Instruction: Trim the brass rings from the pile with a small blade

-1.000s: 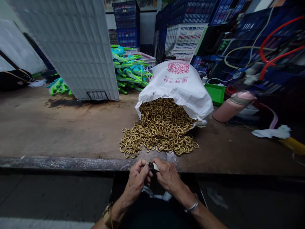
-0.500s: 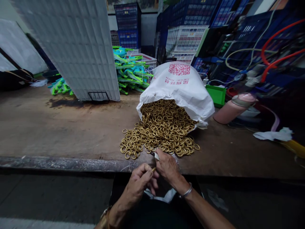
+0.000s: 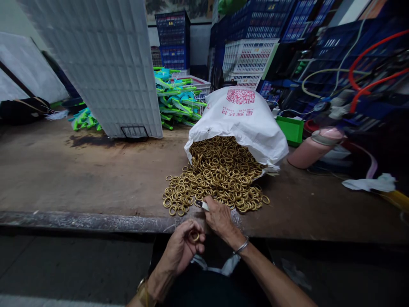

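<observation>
A white sack (image 3: pixel 246 119) lies on its side on the worn bench (image 3: pixel 79 179), and a heap of brass rings (image 3: pixel 217 179) spills from its mouth. My left hand (image 3: pixel 182 248) hovers just below the bench edge, fingers curled round one brass ring (image 3: pixel 194 236). My right hand (image 3: pixel 220 217) reaches onto the bench at the near edge of the heap, closed on a small black and white tool (image 3: pixel 202 205) whose tip points left. A metal bangle circles my right wrist.
A tall white gridded panel (image 3: pixel 105 64) stands at the back left. Green and blue plastic parts (image 3: pixel 177 100) are piled behind it. Blue and white crates (image 3: pixel 249 51), a green box (image 3: pixel 290 129), a pink cylinder (image 3: pixel 315 147), red hoses and a white rag (image 3: pixel 367 184) crowd the right.
My hands have parted. The right hand carried the small tool forward onto the bench at the ring heap; the left stayed below the bench edge, now curled round a ring.
</observation>
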`<move>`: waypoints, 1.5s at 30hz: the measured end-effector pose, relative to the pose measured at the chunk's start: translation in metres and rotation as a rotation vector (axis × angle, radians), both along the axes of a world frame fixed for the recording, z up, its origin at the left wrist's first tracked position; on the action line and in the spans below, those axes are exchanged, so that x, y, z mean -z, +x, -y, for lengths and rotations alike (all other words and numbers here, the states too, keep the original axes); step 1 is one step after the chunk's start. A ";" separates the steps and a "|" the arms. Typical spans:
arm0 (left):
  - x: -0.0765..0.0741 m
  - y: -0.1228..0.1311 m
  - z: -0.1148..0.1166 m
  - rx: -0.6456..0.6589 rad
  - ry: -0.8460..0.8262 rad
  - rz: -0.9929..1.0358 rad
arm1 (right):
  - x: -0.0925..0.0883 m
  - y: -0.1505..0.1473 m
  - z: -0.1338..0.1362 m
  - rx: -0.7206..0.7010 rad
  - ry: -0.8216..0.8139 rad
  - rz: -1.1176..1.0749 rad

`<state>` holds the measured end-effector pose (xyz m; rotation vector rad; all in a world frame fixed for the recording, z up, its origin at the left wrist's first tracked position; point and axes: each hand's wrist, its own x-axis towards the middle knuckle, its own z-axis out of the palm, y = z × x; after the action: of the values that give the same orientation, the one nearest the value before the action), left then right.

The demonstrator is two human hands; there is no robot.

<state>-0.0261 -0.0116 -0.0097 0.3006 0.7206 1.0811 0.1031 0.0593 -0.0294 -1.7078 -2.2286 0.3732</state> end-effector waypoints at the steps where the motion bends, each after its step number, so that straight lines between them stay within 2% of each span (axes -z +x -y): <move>1: 0.000 0.000 -0.001 -0.021 -0.008 -0.016 | -0.002 0.003 0.000 0.004 -0.017 -0.061; 5: 0.000 0.002 -0.008 -0.064 0.072 -0.210 | -0.009 0.013 0.001 0.054 -0.168 -0.452; 9: 0.001 0.007 -0.017 -0.118 0.237 -0.610 | -0.017 0.018 0.014 0.137 -0.549 -0.955; 12: 0.002 0.010 -0.019 -0.173 0.438 -0.842 | -0.024 0.017 0.026 0.161 -0.781 -1.228; 14: 0.003 0.009 -0.018 -0.175 0.593 -0.928 | -0.027 0.017 0.030 0.177 -0.839 -1.344; 18: 0.006 0.003 -0.014 -0.068 0.820 -1.004 | -0.026 0.019 0.032 0.219 -0.951 -1.487; 21: 0.011 -0.001 -0.014 -0.019 0.920 -1.033 | -0.024 0.020 0.033 0.256 -1.067 -1.557; 24: 0.015 -0.002 -0.016 0.017 0.929 -1.045 | -0.024 0.019 0.035 0.241 -1.160 -1.564; 27: 0.014 -0.002 -0.017 0.036 0.846 -1.015 | -0.025 0.017 0.038 0.203 -1.098 -1.439; 32: 0.002 0.002 -0.014 0.064 0.682 -0.993 | -0.022 0.014 0.038 0.202 -0.692 -1.004; 35: -0.004 0.008 -0.014 0.087 0.522 -0.874 | -0.021 0.013 0.037 0.132 -0.532 -0.861; 41: -0.007 0.013 -0.016 0.090 0.303 -0.688 | -0.016 0.014 0.035 0.035 -0.462 -0.804; 45: -0.005 0.012 -0.014 0.152 0.234 -0.618 | -0.013 0.014 0.034 0.057 -0.471 -0.811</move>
<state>-0.0137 0.0025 -0.0046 0.9013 1.0983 0.9285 0.1176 0.0255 -0.0165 -1.4182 -1.5515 1.3766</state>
